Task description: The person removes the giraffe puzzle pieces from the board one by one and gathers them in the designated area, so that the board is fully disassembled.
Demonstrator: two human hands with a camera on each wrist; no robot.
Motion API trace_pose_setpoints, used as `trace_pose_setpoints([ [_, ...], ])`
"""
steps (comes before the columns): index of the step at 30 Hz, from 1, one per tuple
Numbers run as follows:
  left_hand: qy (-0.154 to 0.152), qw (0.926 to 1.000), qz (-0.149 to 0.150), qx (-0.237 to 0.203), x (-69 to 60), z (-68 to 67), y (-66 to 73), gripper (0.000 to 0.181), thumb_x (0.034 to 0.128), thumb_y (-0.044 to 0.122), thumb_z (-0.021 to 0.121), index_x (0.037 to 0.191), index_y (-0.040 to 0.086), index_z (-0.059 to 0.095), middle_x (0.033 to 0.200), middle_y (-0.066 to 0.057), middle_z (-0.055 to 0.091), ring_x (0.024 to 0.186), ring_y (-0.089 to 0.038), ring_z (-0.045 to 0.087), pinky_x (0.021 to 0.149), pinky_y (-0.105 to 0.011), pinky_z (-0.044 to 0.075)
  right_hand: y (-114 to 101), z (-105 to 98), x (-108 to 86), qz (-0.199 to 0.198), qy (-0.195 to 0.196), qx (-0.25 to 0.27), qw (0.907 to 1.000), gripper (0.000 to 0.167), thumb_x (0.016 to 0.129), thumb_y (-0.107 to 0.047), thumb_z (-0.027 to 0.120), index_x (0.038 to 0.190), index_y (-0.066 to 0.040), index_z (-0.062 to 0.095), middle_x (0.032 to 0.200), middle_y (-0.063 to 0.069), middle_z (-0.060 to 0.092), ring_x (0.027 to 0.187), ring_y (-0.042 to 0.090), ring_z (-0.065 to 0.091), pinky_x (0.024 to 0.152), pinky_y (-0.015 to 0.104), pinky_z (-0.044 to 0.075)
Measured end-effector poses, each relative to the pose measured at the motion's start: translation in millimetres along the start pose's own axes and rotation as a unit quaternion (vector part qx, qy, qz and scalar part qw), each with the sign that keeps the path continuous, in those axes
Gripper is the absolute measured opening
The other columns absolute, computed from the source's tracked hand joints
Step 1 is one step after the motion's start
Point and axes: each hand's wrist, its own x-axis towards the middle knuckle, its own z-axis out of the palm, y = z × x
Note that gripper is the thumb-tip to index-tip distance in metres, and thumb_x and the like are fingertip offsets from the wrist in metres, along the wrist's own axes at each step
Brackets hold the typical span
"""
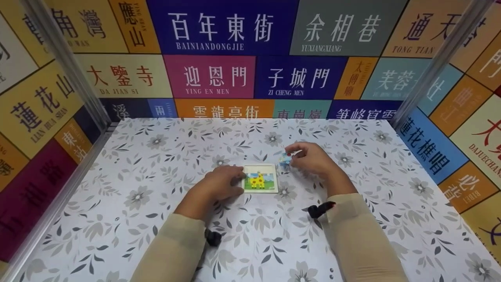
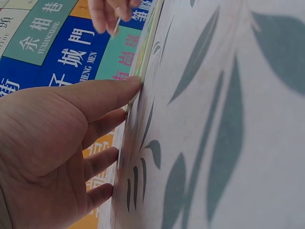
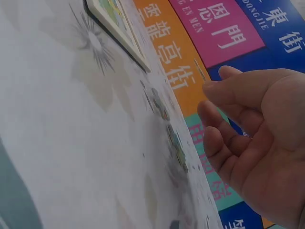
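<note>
A square puzzle tray (image 1: 260, 178) with a pale rim lies flat on the table. Its lower part shows a yellow giraffe on green and blue; a strip along the top is plain cream. At the tray's left side rests my left hand (image 1: 225, 182), thumb near the lower corner and fingers near the upper one. In the left wrist view the left thumb (image 2: 128, 86) touches the tray's edge. Right of the tray, my right hand (image 1: 311, 158) pinches a thin puzzle piece (image 3: 200, 70), seen edge-on, above loose blue puzzle pieces (image 1: 285, 159) on the table.
A white cloth with grey flowers and leaves covers the table (image 1: 258, 235). Behind it stands a wall of coloured panels (image 1: 223, 27) with writing. Metal posts (image 1: 78, 62) rise at the back corners. Dark wrist cameras (image 1: 213, 237) hang by both sleeves.
</note>
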Motion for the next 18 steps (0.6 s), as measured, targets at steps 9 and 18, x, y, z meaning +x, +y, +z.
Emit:
trace_pose_setpoints([
  [9, -0.003, 1.0000, -0.004, 0.003, 1.1, -1.2, -0.5, 0.051, 0.0990, 0.034, 0.077, 0.148, 0.027, 0.064, 0.170, 0.008, 0.046, 0.164, -0.027, 0.033, 0.135, -0.056, 0.024, 34, -40, -15.2, 0.005, 0.034, -0.025, 0.9991, 0.044, 0.100, -0.012, 0.068, 0.144, -0.012, 0.065, 0.143, 0.011, 0.067, 0.124, 0.031, 0.065, 0.083, 0.038, 0.061],
  [18, -0.008, 0.9999, -0.011, -0.003, 1.5, -0.7, -0.8, 0.051, 0.0993, 0.034, 0.076, 0.148, 0.029, 0.064, 0.170, 0.008, 0.045, 0.164, -0.028, 0.032, 0.135, -0.057, 0.023, 52, -47, -17.6, 0.046, 0.035, 0.008, 0.9983, 0.042, 0.100, -0.008, 0.068, 0.142, -0.012, 0.065, 0.145, 0.012, 0.066, 0.124, 0.028, 0.063, 0.092, 0.033, 0.056],
])
